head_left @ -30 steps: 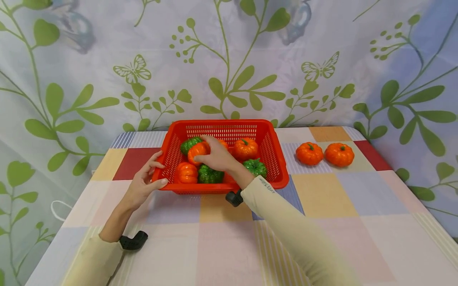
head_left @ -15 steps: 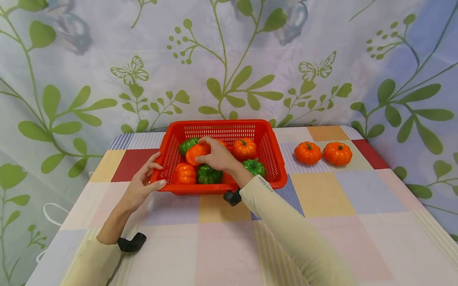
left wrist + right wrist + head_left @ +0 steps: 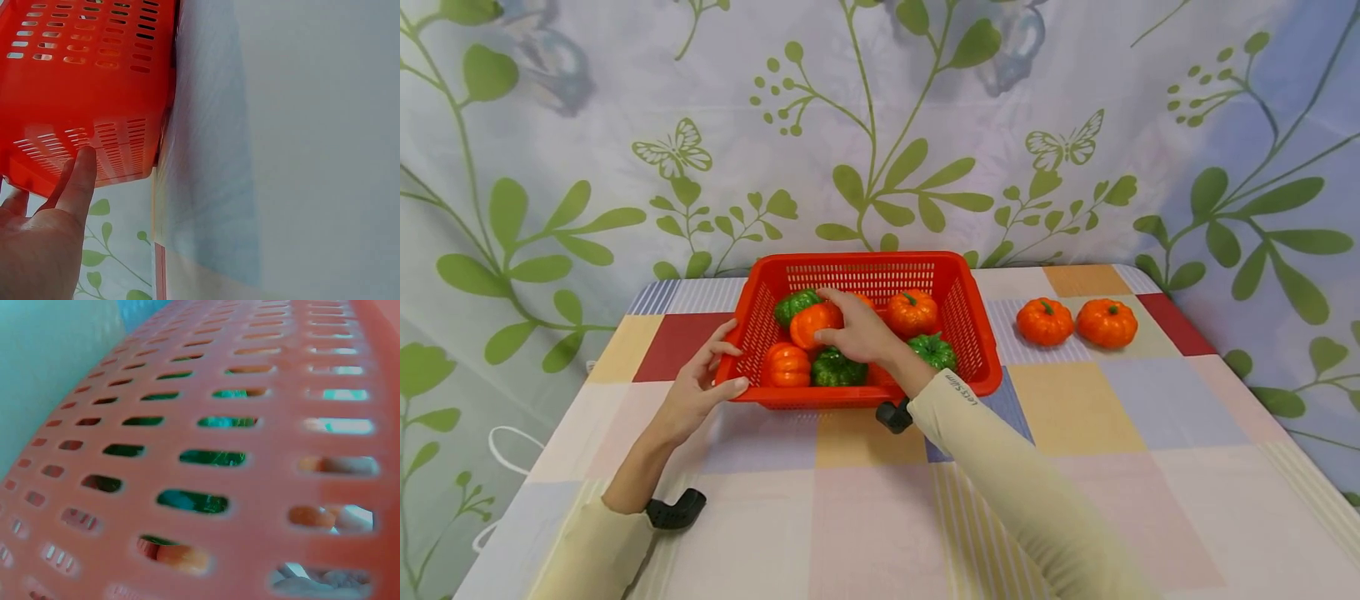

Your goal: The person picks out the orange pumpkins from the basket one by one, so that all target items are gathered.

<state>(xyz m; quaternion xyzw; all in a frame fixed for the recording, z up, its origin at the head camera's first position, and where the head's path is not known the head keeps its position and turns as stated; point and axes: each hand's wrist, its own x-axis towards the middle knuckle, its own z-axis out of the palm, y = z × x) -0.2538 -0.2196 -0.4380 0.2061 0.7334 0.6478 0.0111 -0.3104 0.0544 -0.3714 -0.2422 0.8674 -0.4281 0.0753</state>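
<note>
A red plastic basket (image 3: pixel 865 396) with slotted walls holds several small orange and green pumpkins. Inside it, my right hand (image 3: pixel 859 333) grips an orange pumpkin (image 3: pixel 811 325), thumb at its near side and fingers reaching over the far side. My left hand (image 3: pixel 696 390) rests against the basket's left front corner, fingers fairly straight along the outer side. A ribbed orange pumpkin (image 3: pixel 787 365) and a dark green one (image 3: pixel 838 367) lie below the gripped pumpkin. In the right wrist view, the slotted basket wall (image 3: pixel 262 481) hides most of the right hand.
Two orange pumpkins (image 3: pixel 1045 322) (image 3: pixel 1107 323) sit side by side on the patchwork tablecloth (image 3: pixel 1075 400), right of the basket. Another orange pumpkin (image 3: pixel 912 312) and a green pumpkin (image 3: pixel 933 351) lie in the basket's right half. A leaf-patterned curtain (image 3: pixel 925 125) hangs behind the table.
The camera view has shifted slightly. The right hand keeps its hold on the orange pumpkin, which has turned a little. The left hand stays at the basket corner.
</note>
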